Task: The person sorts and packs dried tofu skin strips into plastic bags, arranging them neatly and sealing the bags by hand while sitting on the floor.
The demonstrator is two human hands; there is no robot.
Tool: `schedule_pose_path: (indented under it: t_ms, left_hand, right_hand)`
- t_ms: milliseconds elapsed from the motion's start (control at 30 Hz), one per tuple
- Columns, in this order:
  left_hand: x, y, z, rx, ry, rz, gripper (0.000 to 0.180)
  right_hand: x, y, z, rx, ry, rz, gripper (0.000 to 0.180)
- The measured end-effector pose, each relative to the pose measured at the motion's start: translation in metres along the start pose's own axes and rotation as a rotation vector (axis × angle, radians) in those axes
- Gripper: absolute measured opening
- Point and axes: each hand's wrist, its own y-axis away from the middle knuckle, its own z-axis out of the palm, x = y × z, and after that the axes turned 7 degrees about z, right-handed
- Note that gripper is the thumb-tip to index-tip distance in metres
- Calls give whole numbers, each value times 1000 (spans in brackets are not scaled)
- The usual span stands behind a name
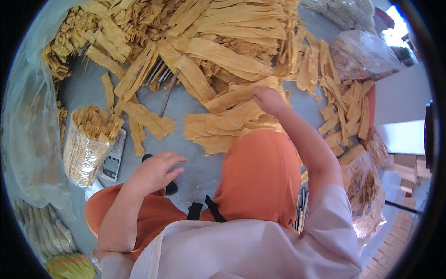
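Note:
My right hand [268, 99] is closed at the end of a flat, wrinkled yellow-tan strip [237, 95] that looks like dried tofu skin. More such strips [227, 123] lie loosely stacked just below it, in front of my orange-clad knee. My left hand [160, 171] hovers over my other leg with its fingers apart and nothing in it. Nearest to that hand stands a clear plastic bag [86, 160] filled with the same strips. It leans by a white digital scale [111, 162] with a keypad and display, partly hidden behind the bag.
A large heap of strips [232, 28] spreads across the far side. Several thin rods [160, 74] lie among them. Loose strips [346, 109] and filled clear bags [362, 53] are at the right. Clear plastic sheeting [30, 125] and a bundle of pale sticks [44, 228] line the left.

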Motion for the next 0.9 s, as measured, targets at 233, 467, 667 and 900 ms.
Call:
schedule_pose_path:
  t_ms: [233, 467, 667, 900]
  left_hand:
    - [-25, -8, 14, -3, 107, -106, 32]
    - [-20, -53, 34, 687, 430, -151, 40]
    - [15, -97, -10, 1008, 974, 112, 45]
    - [-5, 9, -107, 1307, 778, 23, 47]
  right_hand:
    - [-53, -79, 90, -252, 578, -319, 27]
    - [-125, -58, -29, -100, -493, -593, 27]
    - [-161, -43, -46, -617, -857, -384, 31]
    - [-39, -63, 32, -424, 83, 29, 65]
